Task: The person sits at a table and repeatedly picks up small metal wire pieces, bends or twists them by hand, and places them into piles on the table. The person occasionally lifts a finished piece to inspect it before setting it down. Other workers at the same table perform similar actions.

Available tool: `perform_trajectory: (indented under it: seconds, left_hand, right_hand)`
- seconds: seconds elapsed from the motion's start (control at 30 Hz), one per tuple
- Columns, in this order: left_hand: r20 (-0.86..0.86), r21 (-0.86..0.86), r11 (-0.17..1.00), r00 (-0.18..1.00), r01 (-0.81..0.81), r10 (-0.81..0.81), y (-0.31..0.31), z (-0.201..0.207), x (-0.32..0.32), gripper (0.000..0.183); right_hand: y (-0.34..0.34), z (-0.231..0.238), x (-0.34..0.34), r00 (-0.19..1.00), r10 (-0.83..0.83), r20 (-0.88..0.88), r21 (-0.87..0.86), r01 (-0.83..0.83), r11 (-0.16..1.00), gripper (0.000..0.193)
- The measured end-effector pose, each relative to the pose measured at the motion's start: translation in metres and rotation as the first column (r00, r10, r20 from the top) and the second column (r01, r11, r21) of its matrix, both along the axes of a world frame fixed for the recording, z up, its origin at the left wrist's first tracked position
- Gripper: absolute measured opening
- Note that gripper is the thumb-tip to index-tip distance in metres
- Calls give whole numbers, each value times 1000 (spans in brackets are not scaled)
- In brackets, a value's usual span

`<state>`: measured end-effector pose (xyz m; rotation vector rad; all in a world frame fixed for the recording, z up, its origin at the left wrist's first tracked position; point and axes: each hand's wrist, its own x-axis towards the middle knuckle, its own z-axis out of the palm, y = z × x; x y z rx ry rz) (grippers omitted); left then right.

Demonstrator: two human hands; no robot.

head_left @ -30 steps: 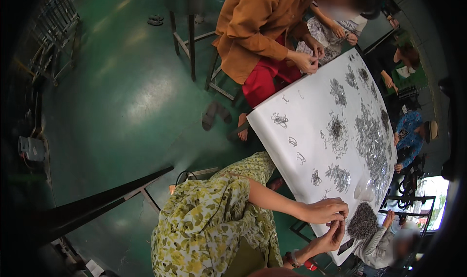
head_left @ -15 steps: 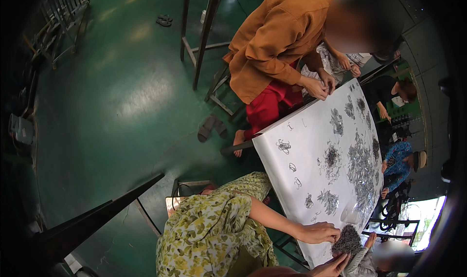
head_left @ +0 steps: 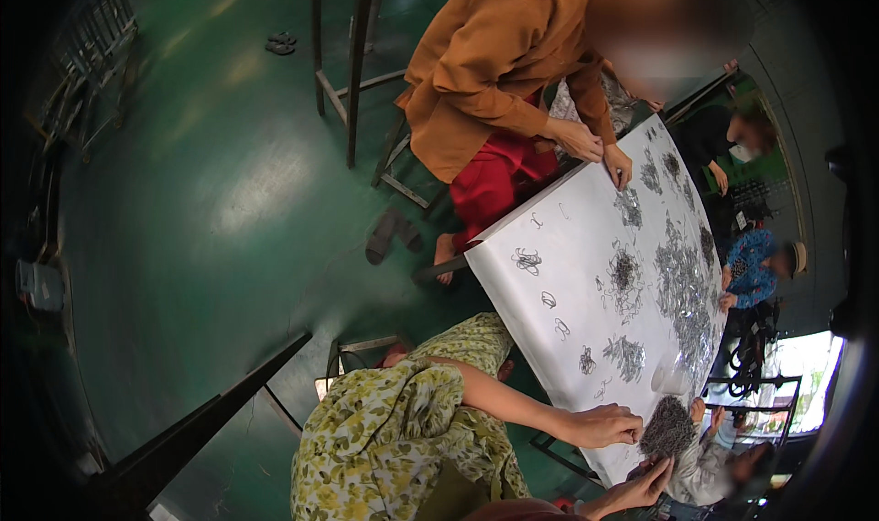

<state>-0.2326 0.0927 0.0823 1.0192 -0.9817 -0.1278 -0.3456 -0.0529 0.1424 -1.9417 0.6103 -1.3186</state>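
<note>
Green floor (head_left: 238, 265), glossy, stretching far out to the left of all fingers. White-covered table (head_left: 581, 233) beneath the left fingers and reaching well past them. Co-worker in an orange shirt (head_left: 499, 72) at the far end, well apart from the fingers. Leaf-patterned clothing (head_left: 385, 420) to the lower left of the fingers. Shiny scatter of thin pieces (head_left: 682, 287) up the table, beyond the left fingers. Person in blue (head_left: 753, 263) across the table, farther off from the fingers. Heap of small grey pieces (head_left: 668, 428) just beside the left fingertips and above the right ones. Left hand (head_left: 600, 427): fingers curled, tips drawn together; cannot tell contents of pinch. Right hand (head_left: 641, 491): fingers bent at the heap's lower edge; cannot tell grip or contact. Translucent plastic piece (head_left: 672, 377) near the left fingertips, past the heap. Small dark wire loops (head_left: 587, 361) above the left fingers, apart from them.
</note>
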Motion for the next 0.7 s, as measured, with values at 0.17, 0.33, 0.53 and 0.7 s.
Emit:
perform_trajectory:
  seconds: [0.17, 0.33, 0.53, 0.7]
  left_hand:
    - [20, 141, 989, 998, 49, -53, 0, 0, 8, 12]
    - [17, 180, 975, 991, 130, -136, -4, 1, 7, 11]
    - [25, 231, 963, 988, 139, -149, -6, 0, 17, 10]
    - [78, 315, 943, 987, 110, -141, -7, 1, 20, 11]
  right_hand:
    - [-10, -7, -1, 997, 32, -75, -81, -38, 996, 29]
    - [33, 18, -1, 995, -75, -70, -127, 66, 990, 23]
    - [-5, -2, -8, 999, -34, -33, -63, 32, 997, 45]
    - [-20, -15, -11, 992, -55, 115, 68, 48, 997, 49]
